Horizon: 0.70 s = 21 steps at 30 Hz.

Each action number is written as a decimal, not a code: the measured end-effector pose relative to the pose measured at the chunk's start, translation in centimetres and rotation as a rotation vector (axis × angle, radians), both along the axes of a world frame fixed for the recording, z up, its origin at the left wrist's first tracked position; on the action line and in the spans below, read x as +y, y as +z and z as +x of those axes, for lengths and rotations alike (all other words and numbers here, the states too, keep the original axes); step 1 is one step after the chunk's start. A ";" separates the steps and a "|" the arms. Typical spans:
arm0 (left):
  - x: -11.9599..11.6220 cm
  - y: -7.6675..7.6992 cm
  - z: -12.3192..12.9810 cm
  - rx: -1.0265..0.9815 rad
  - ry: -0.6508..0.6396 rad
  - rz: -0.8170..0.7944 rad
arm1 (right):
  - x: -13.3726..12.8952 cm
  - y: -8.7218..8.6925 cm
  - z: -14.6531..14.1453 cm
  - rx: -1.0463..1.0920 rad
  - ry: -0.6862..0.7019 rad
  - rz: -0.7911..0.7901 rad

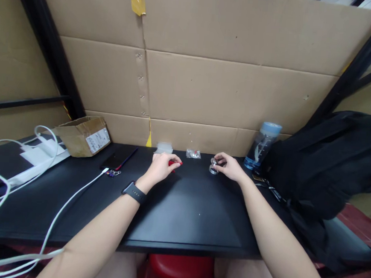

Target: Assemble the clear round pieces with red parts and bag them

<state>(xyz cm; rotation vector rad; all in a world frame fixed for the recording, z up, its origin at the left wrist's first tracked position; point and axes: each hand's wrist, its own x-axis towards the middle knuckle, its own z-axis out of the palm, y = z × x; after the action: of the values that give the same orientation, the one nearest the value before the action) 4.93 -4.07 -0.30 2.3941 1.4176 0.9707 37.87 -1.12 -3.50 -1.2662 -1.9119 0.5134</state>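
Note:
My left hand (pixel 162 166), wearing a black watch (pixel 134 191) on its wrist, is closed on a small red item (pixel 175 164); the fingers hide much of it. To the right, my right hand (pixel 230 167) pinches a small round silvery piece, perhaps a lid, at a low round metal tin (pixel 213 170) on the black table. I cannot tell whether the two pieces are joined. Between the hands and farther back lies a small clear plastic bag (pixel 193 154) with something red and pale inside. A whitish translucent packet (pixel 164 147) sits behind my left hand.
On the left are an open cardboard box (pixel 87 137), a dark phone (pixel 118 157), a white cable (pixel 71 200) and white chargers (pixel 45 151). A water bottle (pixel 262 147) and a black backpack (pixel 331 163) stand on the right. Cardboard (pixel 208 89) walls the table's back.

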 end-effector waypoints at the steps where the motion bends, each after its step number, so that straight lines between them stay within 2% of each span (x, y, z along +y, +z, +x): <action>1: -0.1 0.0 0.2 -0.047 -0.013 -0.020 | -0.4 0.3 -1.0 0.039 0.014 0.015; 6: -0.1 -0.8 1.4 -0.368 -0.107 -0.133 | -2.6 1.5 -6.5 0.321 0.187 0.025; 10: 0.1 -1.4 1.8 -0.539 -0.156 -0.202 | -4.1 1.6 -9.2 0.435 0.287 0.031; 14: 0.0 -1.4 2.0 -0.581 -0.213 -0.237 | -4.9 1.6 -10.4 0.425 0.325 0.058; 21: -0.4 -1.0 2.1 -0.592 -0.255 -0.240 | -5.3 1.7 -10.7 0.407 0.331 0.090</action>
<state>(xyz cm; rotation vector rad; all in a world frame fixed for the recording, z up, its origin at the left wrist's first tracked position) 7.05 -4.45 -1.26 1.8360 0.9252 1.2202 27.16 -6.40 -1.83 -0.7200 -1.7731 0.7799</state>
